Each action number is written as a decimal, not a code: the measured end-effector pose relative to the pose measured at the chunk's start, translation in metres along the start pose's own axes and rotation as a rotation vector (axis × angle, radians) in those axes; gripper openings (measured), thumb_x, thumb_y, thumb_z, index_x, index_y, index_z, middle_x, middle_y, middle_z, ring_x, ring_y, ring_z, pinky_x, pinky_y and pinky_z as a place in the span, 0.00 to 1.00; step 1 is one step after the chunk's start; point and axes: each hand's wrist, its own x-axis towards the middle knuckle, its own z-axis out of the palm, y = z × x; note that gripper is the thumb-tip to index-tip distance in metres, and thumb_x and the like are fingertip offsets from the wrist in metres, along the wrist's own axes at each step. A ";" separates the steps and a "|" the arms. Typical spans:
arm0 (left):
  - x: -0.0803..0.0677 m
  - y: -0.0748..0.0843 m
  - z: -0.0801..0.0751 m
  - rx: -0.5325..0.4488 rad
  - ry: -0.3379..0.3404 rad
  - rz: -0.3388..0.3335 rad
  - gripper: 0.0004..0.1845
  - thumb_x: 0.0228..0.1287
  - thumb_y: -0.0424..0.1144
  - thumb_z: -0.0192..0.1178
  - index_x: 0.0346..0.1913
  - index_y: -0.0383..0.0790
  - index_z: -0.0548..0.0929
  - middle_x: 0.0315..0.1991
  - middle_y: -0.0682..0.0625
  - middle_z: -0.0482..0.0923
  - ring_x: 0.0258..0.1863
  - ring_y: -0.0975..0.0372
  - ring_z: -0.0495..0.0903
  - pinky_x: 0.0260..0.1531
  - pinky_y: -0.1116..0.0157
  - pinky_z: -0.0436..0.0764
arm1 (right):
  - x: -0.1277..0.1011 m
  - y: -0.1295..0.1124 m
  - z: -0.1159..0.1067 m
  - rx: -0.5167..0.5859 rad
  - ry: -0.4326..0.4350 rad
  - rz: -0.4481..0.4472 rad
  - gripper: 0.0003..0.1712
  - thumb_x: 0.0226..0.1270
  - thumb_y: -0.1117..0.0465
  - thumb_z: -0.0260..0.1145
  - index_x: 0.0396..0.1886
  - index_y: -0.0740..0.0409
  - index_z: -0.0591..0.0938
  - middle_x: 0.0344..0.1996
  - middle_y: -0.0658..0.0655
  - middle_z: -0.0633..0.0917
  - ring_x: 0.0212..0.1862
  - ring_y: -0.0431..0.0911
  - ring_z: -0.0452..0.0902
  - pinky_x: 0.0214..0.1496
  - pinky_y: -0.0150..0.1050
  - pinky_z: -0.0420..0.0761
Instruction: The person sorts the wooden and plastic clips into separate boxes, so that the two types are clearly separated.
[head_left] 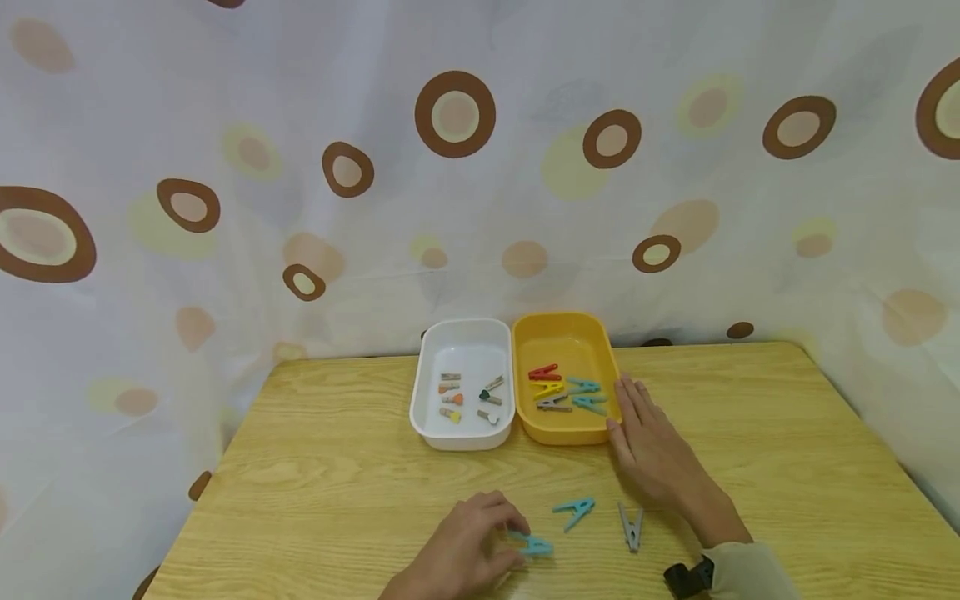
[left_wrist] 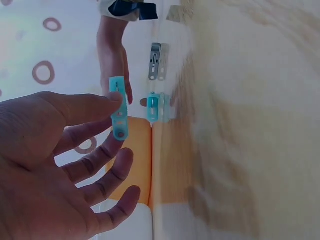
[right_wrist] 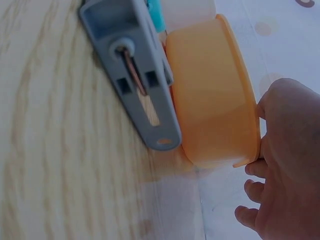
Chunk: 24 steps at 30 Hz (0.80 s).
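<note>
Nearest you, your left hand (head_left: 461,550) pinched a turquoise clothespin (head_left: 534,546) at the near edge of the tabletop (head_left: 750,433) — fingertips curled round its left end, long axis running out to the right. Your right hand (head_left: 648,437) lay flat, fingers straight, touching the yellow tray's (head_left: 567,434) right rim. Between the hands lay a second turquoise clothespin (head_left: 574,512) and a grey clothespin (head_left: 631,527) — both closer to your right forearm. The left wrist view showed the pinched pin held between thumb and forefinger; the head view alone showed the white tray (head_left: 463,437) of small pegs.
</note>
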 end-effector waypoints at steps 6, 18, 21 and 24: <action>0.003 0.001 0.002 -0.043 0.094 0.059 0.10 0.67 0.39 0.71 0.49 0.51 0.86 0.46 0.62 0.79 0.45 0.68 0.78 0.46 0.70 0.78 | 0.001 -0.002 -0.003 -0.020 0.011 -0.002 0.38 0.87 0.49 0.41 0.82 0.70 0.48 0.80 0.70 0.50 0.80 0.66 0.43 0.75 0.66 0.56; 0.033 0.011 -0.011 -0.032 0.296 0.119 0.12 0.63 0.35 0.74 0.47 0.47 0.85 0.47 0.57 0.80 0.48 0.61 0.80 0.50 0.68 0.80 | 0.003 -0.001 -0.001 -0.015 0.013 -0.013 0.38 0.87 0.49 0.41 0.81 0.71 0.48 0.80 0.71 0.51 0.80 0.67 0.45 0.74 0.67 0.56; 0.043 0.013 -0.018 -0.039 0.326 0.114 0.12 0.63 0.34 0.73 0.48 0.46 0.85 0.47 0.57 0.79 0.48 0.61 0.80 0.50 0.67 0.80 | 0.003 0.000 0.000 -0.010 0.003 -0.012 0.38 0.87 0.49 0.41 0.81 0.71 0.48 0.80 0.71 0.50 0.80 0.67 0.44 0.74 0.67 0.56; 0.055 0.015 -0.023 -0.078 0.355 0.120 0.12 0.64 0.35 0.73 0.49 0.45 0.86 0.46 0.56 0.80 0.47 0.61 0.80 0.49 0.65 0.81 | 0.002 0.000 0.000 -0.011 0.010 -0.015 0.38 0.87 0.49 0.41 0.81 0.71 0.48 0.80 0.71 0.51 0.80 0.67 0.44 0.74 0.67 0.56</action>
